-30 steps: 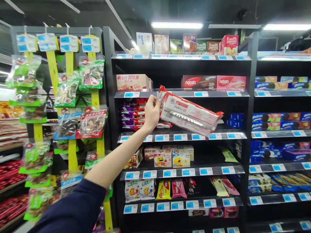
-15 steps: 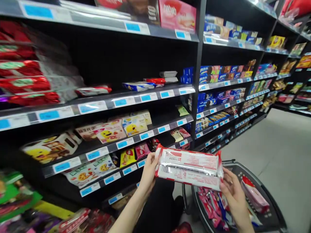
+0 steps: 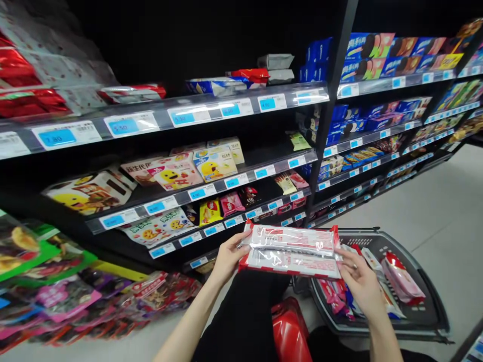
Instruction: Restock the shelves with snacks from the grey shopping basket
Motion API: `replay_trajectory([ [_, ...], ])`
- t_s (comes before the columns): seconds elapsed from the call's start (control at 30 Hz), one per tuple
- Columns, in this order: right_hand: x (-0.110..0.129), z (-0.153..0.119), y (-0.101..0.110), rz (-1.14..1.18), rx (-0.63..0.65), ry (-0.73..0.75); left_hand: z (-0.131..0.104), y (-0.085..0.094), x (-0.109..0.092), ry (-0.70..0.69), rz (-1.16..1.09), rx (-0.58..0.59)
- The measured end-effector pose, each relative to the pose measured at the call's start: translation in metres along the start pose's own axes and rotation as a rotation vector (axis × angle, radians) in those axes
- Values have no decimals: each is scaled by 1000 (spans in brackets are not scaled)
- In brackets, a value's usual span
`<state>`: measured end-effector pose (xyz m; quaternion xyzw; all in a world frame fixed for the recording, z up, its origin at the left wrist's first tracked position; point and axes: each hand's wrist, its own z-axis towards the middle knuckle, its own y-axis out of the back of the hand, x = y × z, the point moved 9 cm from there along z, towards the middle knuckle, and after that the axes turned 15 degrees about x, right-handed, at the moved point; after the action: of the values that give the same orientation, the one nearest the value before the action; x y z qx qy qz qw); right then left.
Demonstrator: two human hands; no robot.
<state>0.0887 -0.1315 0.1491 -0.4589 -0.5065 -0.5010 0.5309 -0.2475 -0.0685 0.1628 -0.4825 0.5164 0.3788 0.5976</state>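
Stretched level between my hands is a shiny white and red snack packet (image 3: 292, 251), its printed back with the long seam facing up. My left hand (image 3: 231, 256) pinches its left end, thumb on top. The right end is gripped by my right hand (image 3: 356, 274), fingers closed along the edge. Below and behind my right hand stands a dark grey shopping basket (image 3: 433, 296). A pink and red packet (image 3: 404, 281) lies in it, along with several pink and blue wrapped snacks (image 3: 335, 296).
Shelves (image 3: 271, 168) with price tags run along the left and away to the right. Boxed cookies (image 3: 175, 171) and blue biscuit boxes (image 3: 366, 55) stand on them. Bagged snacks (image 3: 60, 296) hang at lower left. A glossy red object (image 3: 290, 329) is near my legs.
My view has tipped down and come nearer the lower shelves, showing more of the basket. The packet, still in both hands, has tilted slightly flatter.
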Motion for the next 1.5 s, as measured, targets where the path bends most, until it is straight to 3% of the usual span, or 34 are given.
replay_trajectory([
  [0.13, -12, 0, 8, 16, -94, -47, -5, 5, 7, 61, -5, 81],
  [0.23, -17, 1, 9, 59, -48, -53, -7, 2, 3, 77, 10, 128],
  [0.37, -33, 3, 11, 122, 33, -66, -9, -6, -27, -45, 313, 80],
  [0.5, -49, 3, 16, 155, 26, -30, -19, -19, -61, -251, 577, -12],
  [0.67, -50, 1, 17, 89, -75, 12, -31, -25, -85, -408, 598, -136],
  [0.93, -42, 0, 11, 25, -234, 4, -36, -33, -102, -449, 637, -65],
  [1.0, -49, 4, 2, 38, -208, -17, -38, -23, -95, -406, 639, -74],
  [1.07, -63, 11, -16, 50, -122, -53, -40, -4, -75, -315, 612, -91],
  [1.2, -107, 23, -63, 62, 175, -143, -55, 45, -6, -48, 485, -174],
  [1.3, -125, 22, -89, -151, 347, -204, -71, 62, 33, 34, 491, -188],
  [1.4, -101, 22, -109, -495, 318, -78, -75, 52, 50, 6, 589, -78],
  [1.5, -53, 16, -162, -609, 400, 288, -72, 41, 53, -39, 694, 15],
])
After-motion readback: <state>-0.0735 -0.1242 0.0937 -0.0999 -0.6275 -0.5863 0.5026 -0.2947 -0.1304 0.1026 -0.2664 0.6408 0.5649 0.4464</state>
